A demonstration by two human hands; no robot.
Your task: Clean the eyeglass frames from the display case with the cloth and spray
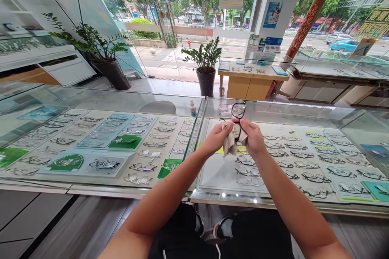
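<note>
While my left hand (217,138) pinches the cloth (230,145) and my right hand (254,139) grips the glasses (238,110), hard rubbing could bend them.

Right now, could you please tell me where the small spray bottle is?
In the head view, the spray bottle stands at the far edge of the glass counter, just left of the black glasses, where two display cases meet.
</note>
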